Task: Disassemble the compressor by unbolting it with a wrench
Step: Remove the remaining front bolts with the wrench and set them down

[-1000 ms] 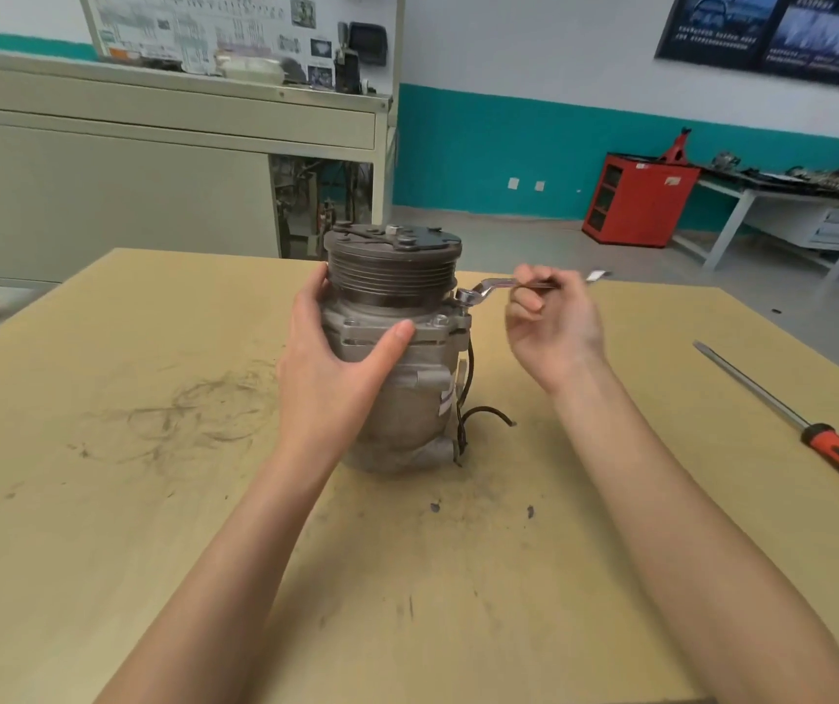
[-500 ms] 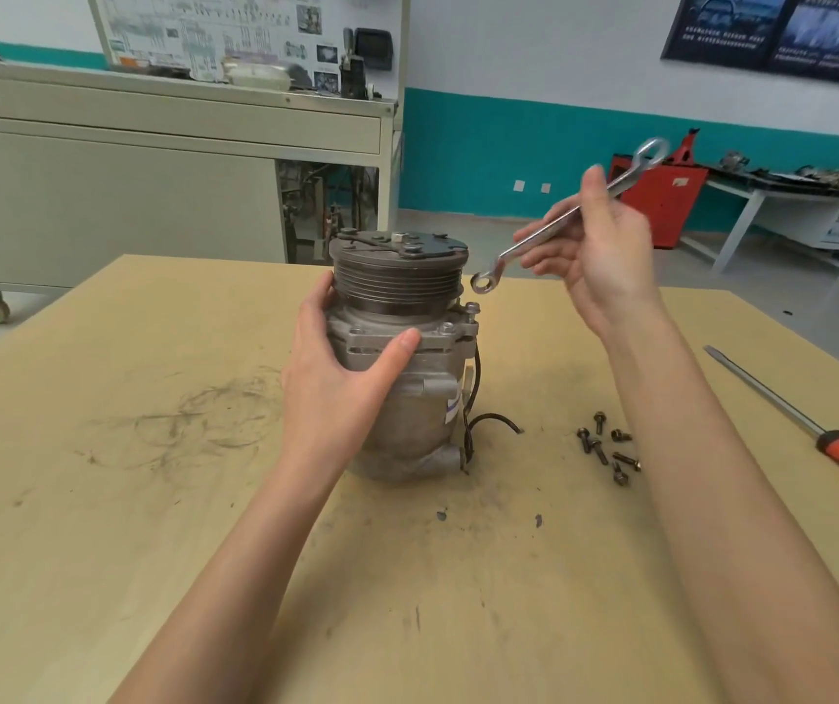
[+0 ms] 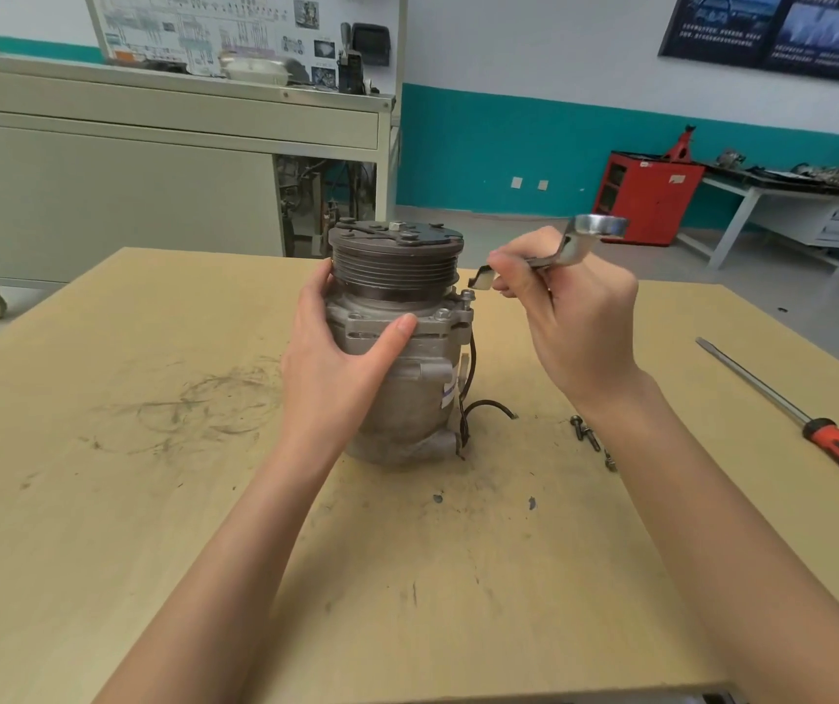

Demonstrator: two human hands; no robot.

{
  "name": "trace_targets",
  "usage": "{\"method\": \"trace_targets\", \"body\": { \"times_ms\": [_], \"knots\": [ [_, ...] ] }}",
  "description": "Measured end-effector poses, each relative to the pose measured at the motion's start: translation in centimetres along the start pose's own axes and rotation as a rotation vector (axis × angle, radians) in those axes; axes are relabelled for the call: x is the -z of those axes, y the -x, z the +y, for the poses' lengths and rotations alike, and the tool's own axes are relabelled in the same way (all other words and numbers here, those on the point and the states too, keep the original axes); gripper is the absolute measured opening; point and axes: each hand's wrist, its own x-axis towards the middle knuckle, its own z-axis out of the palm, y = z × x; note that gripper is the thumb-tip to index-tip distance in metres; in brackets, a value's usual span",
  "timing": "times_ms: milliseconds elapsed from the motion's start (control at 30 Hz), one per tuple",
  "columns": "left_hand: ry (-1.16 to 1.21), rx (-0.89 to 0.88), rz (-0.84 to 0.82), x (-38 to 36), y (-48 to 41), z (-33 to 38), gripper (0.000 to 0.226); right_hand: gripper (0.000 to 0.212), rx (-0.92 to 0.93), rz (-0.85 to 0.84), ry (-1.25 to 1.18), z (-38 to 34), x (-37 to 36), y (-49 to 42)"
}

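Observation:
A grey metal compressor (image 3: 410,378) stands upright on the wooden table (image 3: 102,500), its grooved pulley on top. My left hand (image 3: 336,368) wraps its left side, thumb across the front flange. A raised bolt (image 3: 467,297) sticks up from the flange's right corner. My right hand (image 3: 575,322) holds a silver ring wrench (image 3: 567,249) just right of the pulley. The wrench's near end hangs a little above that bolt, apart from it. Its far ring points up and away.
Several loose bolts (image 3: 587,437) lie on the table beside my right forearm. A red-handled screwdriver (image 3: 824,434) lies at the right edge. A black wire (image 3: 483,409) curls out from the compressor's base. A cabinet and workbenches stand beyond the table.
My right hand lifted the wrench off the flange bolt and tilted it up, then lowered it again, so its near end now hangs just above that bolt. The left hand kept its grip.

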Motion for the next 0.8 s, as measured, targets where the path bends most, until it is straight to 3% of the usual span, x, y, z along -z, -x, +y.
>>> {"method": "trace_targets", "body": {
  "times_ms": [367, 433, 567, 700, 800],
  "knots": [
    [-0.011, 0.0, -0.001, 0.0, 0.0, 0.0, 0.083, 0.055, 0.072, 0.041, 0.106, -1.7, -1.0, 1.7],
    [-0.009, -0.001, 0.0, 0.1, 0.0, 0.1, 0.083, 0.046, -0.096, 0.089, -0.071, -1.8, -1.4, 2.5],
    [-0.003, 0.005, 0.001, 0.1, -0.1, 0.2, 0.083, 0.029, -0.759, 0.282, -0.818, 1.0, -1.5, 2.3],
    [0.014, 0.007, 0.014, -0.1, 0.1, 0.2, 0.087, 0.035, -1.074, 0.105, -1.325, 5.8, -1.6, 1.6],
    [0.024, 0.004, 0.02, -0.1, 0.0, 0.1, 0.09, 0.047, -1.228, -0.031, -1.542, 7.5, -3.4, 1.1]
  ]
}}
